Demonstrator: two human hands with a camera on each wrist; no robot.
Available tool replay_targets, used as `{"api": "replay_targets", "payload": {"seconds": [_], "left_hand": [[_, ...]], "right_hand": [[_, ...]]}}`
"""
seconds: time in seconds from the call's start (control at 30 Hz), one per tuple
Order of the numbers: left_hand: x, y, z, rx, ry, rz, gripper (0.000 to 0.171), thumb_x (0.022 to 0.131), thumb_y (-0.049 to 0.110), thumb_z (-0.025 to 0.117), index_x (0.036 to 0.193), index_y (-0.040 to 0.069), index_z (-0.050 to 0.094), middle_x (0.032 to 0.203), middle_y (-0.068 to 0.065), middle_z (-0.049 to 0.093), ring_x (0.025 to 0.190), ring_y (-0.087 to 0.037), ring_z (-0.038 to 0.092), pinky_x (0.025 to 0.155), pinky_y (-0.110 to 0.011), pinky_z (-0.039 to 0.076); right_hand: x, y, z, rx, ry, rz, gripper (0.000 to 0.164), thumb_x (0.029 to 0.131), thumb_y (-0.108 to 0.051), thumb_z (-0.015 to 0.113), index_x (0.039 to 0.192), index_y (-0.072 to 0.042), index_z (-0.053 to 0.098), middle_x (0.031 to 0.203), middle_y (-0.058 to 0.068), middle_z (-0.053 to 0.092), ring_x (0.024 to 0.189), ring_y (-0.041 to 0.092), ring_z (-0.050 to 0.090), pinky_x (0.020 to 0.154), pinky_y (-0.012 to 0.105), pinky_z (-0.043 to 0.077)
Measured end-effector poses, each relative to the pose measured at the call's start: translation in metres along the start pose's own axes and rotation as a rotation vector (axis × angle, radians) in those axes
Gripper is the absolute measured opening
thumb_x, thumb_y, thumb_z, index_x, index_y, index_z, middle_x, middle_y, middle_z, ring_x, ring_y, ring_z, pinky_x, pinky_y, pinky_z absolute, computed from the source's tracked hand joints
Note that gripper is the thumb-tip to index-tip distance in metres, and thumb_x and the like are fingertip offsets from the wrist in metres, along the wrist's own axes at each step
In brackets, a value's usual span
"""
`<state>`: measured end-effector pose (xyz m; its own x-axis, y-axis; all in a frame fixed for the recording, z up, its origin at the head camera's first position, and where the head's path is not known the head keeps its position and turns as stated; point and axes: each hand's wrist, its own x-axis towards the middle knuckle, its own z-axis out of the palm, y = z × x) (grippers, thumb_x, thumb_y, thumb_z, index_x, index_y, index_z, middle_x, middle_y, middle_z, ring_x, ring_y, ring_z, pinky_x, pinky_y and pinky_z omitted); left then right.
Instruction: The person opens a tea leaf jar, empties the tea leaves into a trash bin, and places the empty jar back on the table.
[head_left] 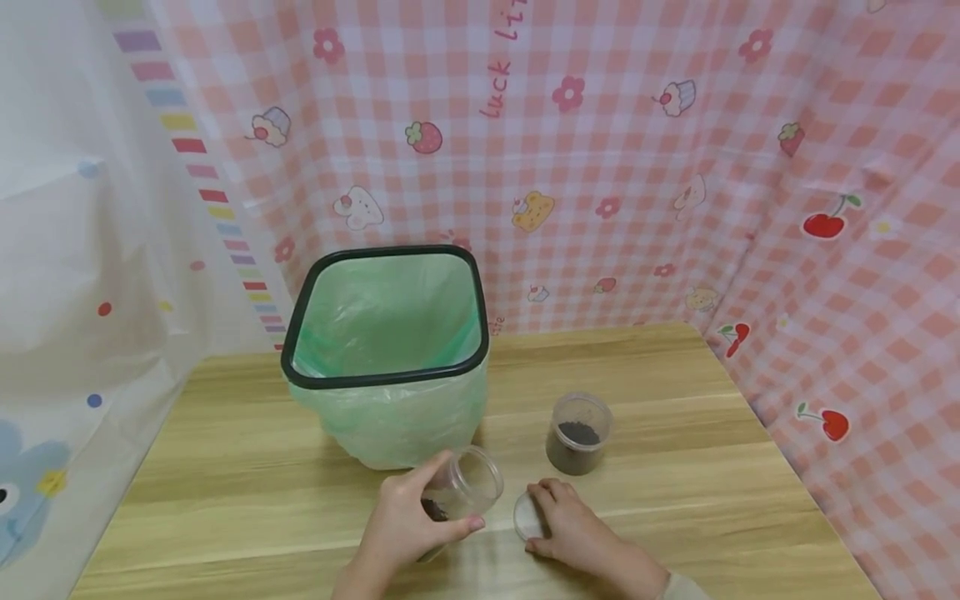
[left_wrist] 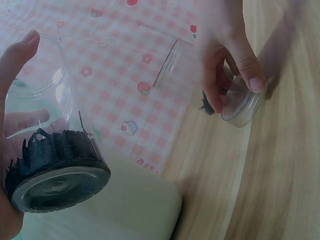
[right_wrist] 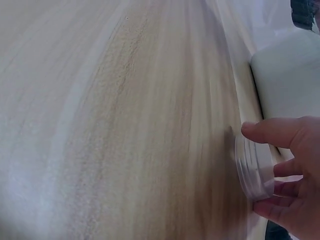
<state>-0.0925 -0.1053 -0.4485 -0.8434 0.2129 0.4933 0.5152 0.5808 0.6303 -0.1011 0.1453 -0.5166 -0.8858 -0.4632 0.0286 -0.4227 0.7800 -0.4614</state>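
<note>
My left hand [head_left: 401, 517] grips a clear plastic jar [head_left: 477, 490], tilted and without a lid, in front of the bin. Dark shredded bits [left_wrist: 52, 147] lie at the jar's bottom in the left wrist view. To the right, my right hand [head_left: 576, 527] holds a clear round lid [head_left: 528, 518] by its rim, low at the tabletop. The right wrist view has the lid [right_wrist: 254, 167] between thumb and fingers. Behind that hand stands a second clear jar [head_left: 577, 450], upright and uncovered, partly filled with dark material.
A bin [head_left: 384, 381] with a dark rim and a green plastic liner stands at the back left of the wooden table [head_left: 675, 467]. Pink checked cloth [head_left: 465, 167] hangs behind and on the right, and a pale printed sheet [head_left: 90, 250] on the left.
</note>
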Motion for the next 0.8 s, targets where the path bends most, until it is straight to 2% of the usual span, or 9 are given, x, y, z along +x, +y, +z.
{"api": "replay_targets", "payload": {"seconds": [0.2, 0.3, 0.4, 0.67, 0.8], "left_hand": [[-0.002, -0.001, -0.001, -0.022, 0.008, -0.007, 0.074, 0.060, 0.059, 0.079, 0.111, 0.007, 0.065, 0.093, -0.003, 0.071, 0.082, -0.009, 0.064, 0.068, -0.029, 0.054], [-0.003, -0.003, -0.001, -0.030, 0.009, -0.011, 0.074, 0.060, 0.057, 0.080, 0.112, 0.007, 0.064, 0.093, -0.003, 0.071, 0.082, -0.010, 0.065, 0.068, -0.029, 0.054], [-0.003, -0.004, -0.001, -0.026, 0.014, 0.000, 0.073, 0.061, 0.057, 0.079, 0.112, 0.006, 0.064, 0.093, -0.003, 0.071, 0.082, -0.010, 0.065, 0.068, -0.029, 0.054], [-0.003, -0.004, -0.002, -0.018, 0.023, 0.036, 0.073, 0.064, 0.058, 0.077, 0.112, 0.005, 0.063, 0.091, -0.004, 0.071, 0.079, -0.011, 0.065, 0.065, -0.028, 0.054], [-0.002, -0.003, -0.002, -0.017, 0.021, 0.033, 0.072, 0.064, 0.058, 0.077, 0.111, 0.005, 0.063, 0.090, -0.003, 0.071, 0.079, -0.011, 0.065, 0.064, -0.027, 0.054]], "right_hand": [[-0.001, -0.002, -0.006, 0.039, -0.053, -0.015, 0.073, 0.079, -0.032, 0.073, 0.131, 0.009, 0.044, 0.124, 0.024, 0.048, 0.113, 0.039, 0.047, 0.091, 0.050, 0.044], [0.000, -0.005, -0.016, 0.091, -0.100, -0.005, 0.072, 0.084, -0.036, 0.068, 0.135, 0.007, 0.040, 0.130, 0.025, 0.044, 0.117, 0.042, 0.045, 0.092, 0.053, 0.042], [0.005, -0.011, -0.029, 0.125, -0.110, 0.000, 0.070, 0.086, -0.036, 0.065, 0.136, 0.006, 0.039, 0.132, 0.026, 0.043, 0.119, 0.044, 0.043, 0.092, 0.055, 0.041], [0.020, -0.036, -0.076, 0.163, 0.001, -0.007, 0.058, 0.088, -0.026, 0.065, 0.133, 0.003, 0.044, 0.134, 0.023, 0.043, 0.122, 0.042, 0.042, 0.094, 0.055, 0.040], [0.031, -0.049, -0.102, 0.168, 0.071, -0.014, 0.055, 0.089, -0.027, 0.064, 0.134, -0.001, 0.046, 0.135, 0.017, 0.045, 0.114, 0.035, 0.050, 0.088, 0.049, 0.046]]}}
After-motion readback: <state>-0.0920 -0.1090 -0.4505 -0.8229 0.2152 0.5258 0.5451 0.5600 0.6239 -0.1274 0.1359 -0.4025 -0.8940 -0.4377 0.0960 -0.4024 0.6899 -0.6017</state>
